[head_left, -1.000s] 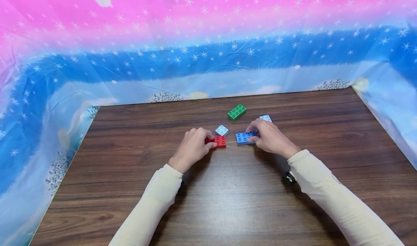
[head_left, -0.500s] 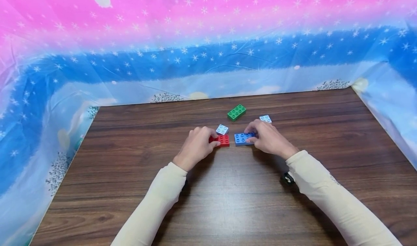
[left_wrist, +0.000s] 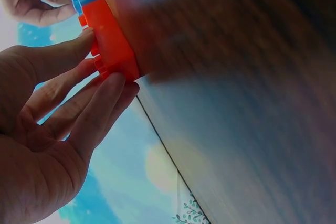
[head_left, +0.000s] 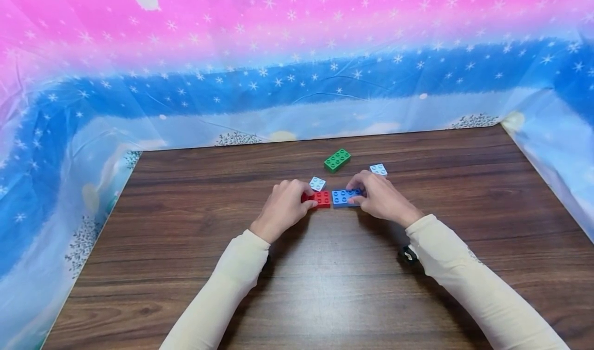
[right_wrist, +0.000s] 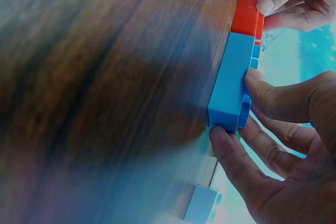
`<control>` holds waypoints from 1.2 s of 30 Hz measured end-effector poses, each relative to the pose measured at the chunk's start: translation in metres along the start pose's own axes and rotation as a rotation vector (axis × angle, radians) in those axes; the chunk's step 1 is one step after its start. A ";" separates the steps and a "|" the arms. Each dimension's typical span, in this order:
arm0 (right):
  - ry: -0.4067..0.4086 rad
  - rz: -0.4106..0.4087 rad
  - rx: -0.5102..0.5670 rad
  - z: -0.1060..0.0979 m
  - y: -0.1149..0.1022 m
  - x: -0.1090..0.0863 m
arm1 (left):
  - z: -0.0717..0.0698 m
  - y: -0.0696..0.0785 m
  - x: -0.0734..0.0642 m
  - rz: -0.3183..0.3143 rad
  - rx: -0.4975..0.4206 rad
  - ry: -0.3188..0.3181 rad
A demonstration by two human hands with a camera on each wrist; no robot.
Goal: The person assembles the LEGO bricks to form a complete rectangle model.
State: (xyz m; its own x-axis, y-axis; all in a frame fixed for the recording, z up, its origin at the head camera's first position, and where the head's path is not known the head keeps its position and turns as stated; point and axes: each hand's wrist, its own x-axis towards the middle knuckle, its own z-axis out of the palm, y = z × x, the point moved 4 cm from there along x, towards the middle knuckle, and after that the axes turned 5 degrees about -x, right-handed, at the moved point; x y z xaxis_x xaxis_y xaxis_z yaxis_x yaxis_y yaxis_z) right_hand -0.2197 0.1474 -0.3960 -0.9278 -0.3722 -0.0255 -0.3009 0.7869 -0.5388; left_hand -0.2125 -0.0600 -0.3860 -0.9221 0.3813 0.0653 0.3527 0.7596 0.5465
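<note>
My left hand (head_left: 284, 205) grips a red toy building brick (head_left: 323, 199) by its left part, thumb on the near side. Just to its right lies a blue building brick (head_left: 342, 198) of like size, which my right hand (head_left: 382, 195) holds at its right part. The two bricks stand end to end on the table, studs up, with a hairline gap in the head view. Both wrist views show the red brick (left_wrist: 110, 38) and the blue brick (right_wrist: 232, 85) in line, thumb and fingers of each hand at the sides and outer ends.
A small white brick (head_left: 317, 184) lies right behind the red one. Farther back is a green brick (head_left: 337, 160), and another white brick (head_left: 378, 169) sits behind my right hand. The brown wooden table (head_left: 185, 247) meets a pink and blue snowflake cloth (head_left: 297, 82) along its back and sides.
My left hand has slid the red brick to the right, and my right hand has brought the blue brick slightly left. The gap between them has narrowed. The nearer white brick has shifted a little.
</note>
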 end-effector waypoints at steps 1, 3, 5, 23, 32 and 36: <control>-0.001 0.002 0.000 0.000 0.000 0.000 | 0.000 0.000 0.000 -0.001 0.000 0.000; -0.002 0.005 0.001 0.001 0.000 0.000 | 0.001 0.000 0.000 -0.003 0.000 -0.002; -0.002 0.007 0.002 0.001 0.000 0.000 | 0.001 0.001 0.001 -0.005 -0.002 -0.002; 0.006 0.011 0.012 0.003 0.000 0.000 | 0.003 0.002 0.002 0.002 0.023 0.013; -0.003 0.015 0.010 0.002 -0.001 0.000 | 0.002 0.002 0.002 0.007 0.018 0.010; -0.008 0.007 0.006 0.002 -0.001 0.000 | 0.002 0.000 0.000 0.013 0.014 0.015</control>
State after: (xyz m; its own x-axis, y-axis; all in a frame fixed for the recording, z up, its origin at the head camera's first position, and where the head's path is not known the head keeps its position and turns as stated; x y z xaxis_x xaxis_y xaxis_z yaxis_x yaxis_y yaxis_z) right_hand -0.2187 0.1453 -0.3972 -0.9281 -0.3705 -0.0358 -0.2930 0.7865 -0.5436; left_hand -0.2125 -0.0585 -0.3873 -0.9198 0.3831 0.0846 0.3666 0.7622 0.5335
